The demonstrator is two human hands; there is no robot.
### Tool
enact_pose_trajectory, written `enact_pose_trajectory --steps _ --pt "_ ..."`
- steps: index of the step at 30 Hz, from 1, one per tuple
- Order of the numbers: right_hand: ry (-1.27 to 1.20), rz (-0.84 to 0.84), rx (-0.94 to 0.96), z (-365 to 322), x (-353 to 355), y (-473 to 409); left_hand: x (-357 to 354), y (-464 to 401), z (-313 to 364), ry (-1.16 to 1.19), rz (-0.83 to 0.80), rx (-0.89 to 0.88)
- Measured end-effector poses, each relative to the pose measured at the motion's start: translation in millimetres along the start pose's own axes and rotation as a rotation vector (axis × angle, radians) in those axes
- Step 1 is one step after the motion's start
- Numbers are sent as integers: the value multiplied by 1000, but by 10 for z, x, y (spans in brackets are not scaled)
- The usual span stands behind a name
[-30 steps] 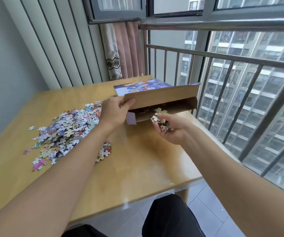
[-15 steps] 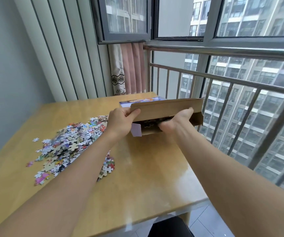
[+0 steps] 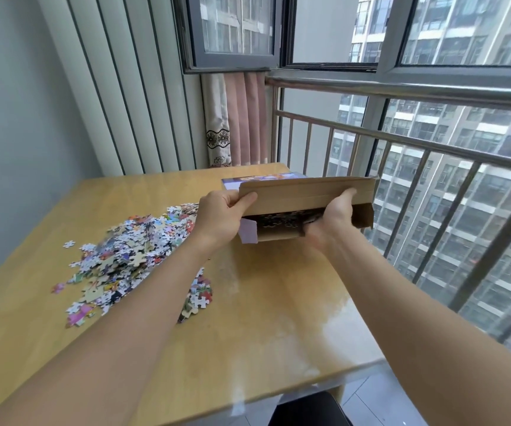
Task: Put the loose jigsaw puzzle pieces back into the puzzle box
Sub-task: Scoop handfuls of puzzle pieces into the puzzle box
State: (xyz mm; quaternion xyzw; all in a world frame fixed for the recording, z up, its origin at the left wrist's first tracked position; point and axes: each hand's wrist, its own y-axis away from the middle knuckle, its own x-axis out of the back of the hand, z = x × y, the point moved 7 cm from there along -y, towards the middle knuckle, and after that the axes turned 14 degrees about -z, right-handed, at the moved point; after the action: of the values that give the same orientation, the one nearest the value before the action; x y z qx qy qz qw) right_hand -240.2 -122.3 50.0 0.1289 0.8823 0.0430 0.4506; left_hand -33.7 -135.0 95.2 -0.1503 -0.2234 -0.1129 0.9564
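Left hand: clamped on flap of puzzle box, held at table's 1 o'clock edge. Right hand: fingers pushed into the opening, grip hidden. Loose puzzle pieces: heaped at 9 o'clock. Risk: tilted box spills pieces toward railing.

A light wooden desk with a glossy top was seen. A heap of loose jigsaw puzzle pieces was spread across its left half. The puzzle box was placed near its far right corner.
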Motion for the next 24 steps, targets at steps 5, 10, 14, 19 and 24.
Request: enact_pose_trajectory --steps 5,10,14,19,24 --pt "-21 -302 -29 -181 -28 37 70 -14 -35 51 6 -27" --pt "719 -195 39 -413 177 21 97 -1 -12 97 39 -30" --pt "1619 -300 242 -510 62 146 154 -16 8 106 74 -21" --pt "2262 -347 652 -468 -229 294 241 -80 102 165 150 -11" --pt "2087 -332 1188 -948 -815 475 529 -299 469 271 211 -75"
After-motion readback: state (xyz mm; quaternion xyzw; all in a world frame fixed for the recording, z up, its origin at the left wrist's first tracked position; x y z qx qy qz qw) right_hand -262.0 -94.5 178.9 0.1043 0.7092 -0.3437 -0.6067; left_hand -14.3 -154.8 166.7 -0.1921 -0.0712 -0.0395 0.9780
